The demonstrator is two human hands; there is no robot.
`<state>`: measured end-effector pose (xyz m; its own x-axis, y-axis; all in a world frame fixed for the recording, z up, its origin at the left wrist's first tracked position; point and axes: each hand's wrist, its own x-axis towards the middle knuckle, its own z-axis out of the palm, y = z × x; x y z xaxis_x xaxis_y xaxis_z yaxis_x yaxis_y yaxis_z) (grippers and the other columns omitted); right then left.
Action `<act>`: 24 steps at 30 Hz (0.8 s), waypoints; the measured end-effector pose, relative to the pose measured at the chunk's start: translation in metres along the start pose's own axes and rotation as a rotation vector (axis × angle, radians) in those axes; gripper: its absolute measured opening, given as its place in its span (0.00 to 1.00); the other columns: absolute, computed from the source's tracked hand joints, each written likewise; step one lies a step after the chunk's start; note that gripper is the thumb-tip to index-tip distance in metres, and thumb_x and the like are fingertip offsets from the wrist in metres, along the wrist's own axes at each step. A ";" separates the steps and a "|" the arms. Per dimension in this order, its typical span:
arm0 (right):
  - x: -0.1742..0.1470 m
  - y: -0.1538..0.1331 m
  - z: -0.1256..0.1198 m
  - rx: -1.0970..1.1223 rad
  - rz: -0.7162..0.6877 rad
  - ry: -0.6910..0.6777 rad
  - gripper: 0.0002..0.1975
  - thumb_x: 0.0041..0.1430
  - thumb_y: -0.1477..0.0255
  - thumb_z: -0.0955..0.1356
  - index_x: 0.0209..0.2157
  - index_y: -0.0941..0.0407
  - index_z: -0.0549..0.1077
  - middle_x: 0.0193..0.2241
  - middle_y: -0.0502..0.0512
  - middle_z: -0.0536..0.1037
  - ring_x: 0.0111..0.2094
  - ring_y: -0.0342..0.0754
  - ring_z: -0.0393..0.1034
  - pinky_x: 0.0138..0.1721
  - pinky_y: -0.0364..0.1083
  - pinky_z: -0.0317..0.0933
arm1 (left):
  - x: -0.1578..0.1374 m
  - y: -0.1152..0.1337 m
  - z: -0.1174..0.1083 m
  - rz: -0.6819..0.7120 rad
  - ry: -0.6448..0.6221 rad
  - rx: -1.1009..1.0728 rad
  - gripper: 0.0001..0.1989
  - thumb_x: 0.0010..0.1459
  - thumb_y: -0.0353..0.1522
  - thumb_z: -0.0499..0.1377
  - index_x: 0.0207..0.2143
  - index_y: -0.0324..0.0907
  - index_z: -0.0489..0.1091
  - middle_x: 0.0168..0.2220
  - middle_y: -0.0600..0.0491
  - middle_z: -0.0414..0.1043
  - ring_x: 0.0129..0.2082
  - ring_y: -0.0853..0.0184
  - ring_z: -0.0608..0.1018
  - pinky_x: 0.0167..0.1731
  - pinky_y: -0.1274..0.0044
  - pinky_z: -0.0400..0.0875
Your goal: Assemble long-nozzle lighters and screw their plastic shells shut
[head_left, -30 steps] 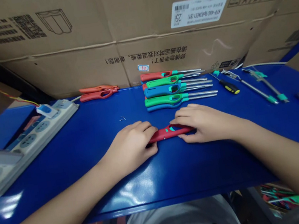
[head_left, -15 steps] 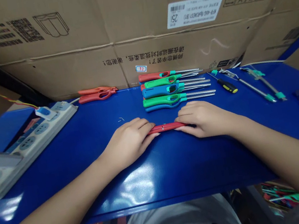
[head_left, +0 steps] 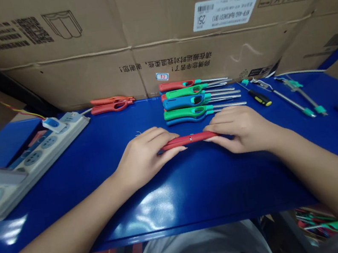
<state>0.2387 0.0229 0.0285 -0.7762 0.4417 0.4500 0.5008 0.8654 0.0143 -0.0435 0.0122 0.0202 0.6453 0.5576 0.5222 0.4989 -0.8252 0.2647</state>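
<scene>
A red lighter handle (head_left: 191,138) is held edge-on above the blue table, with a seam along its length and a bit of green at its top edge. My left hand (head_left: 150,153) pinches its left end between thumb and fingers. On the right end, my right hand (head_left: 237,130) grips it the same way. Just beyond my hands lies a stack of gas lighters (head_left: 184,102) in red, green and blue with metal tubes. Orange-red handle shells (head_left: 112,105) rest at the back left. A few small metal bits (head_left: 138,133) lie near my left fingers.
A white power strip (head_left: 37,161) with plugs runs along the left. A black-yellow screwdriver (head_left: 259,97) and metal lighter tubes with green ends (head_left: 292,101) lie back right. A cardboard box (head_left: 133,29) walls the back of the blue table (head_left: 181,198). Lighter parts (head_left: 321,222) sit below, right.
The red handle's left end shows more and sits slightly lower, so it tilts a little. My hands still hold both ends. The view has shifted slightly.
</scene>
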 end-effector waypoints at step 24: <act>-0.007 0.014 -0.005 -0.028 0.051 -0.019 0.11 0.67 0.68 0.66 0.41 0.59 0.78 0.34 0.59 0.82 0.35 0.52 0.76 0.38 0.49 0.68 | 0.000 -0.010 -0.001 0.095 0.086 0.003 0.11 0.64 0.33 0.62 0.47 0.38 0.75 0.40 0.47 0.80 0.38 0.63 0.79 0.41 0.71 0.74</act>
<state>0.2530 0.0312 0.0302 -0.7565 0.4892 0.4341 0.5498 0.8351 0.0169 -0.0489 0.0205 0.0181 0.6376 0.4669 0.6127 0.4394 -0.8738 0.2085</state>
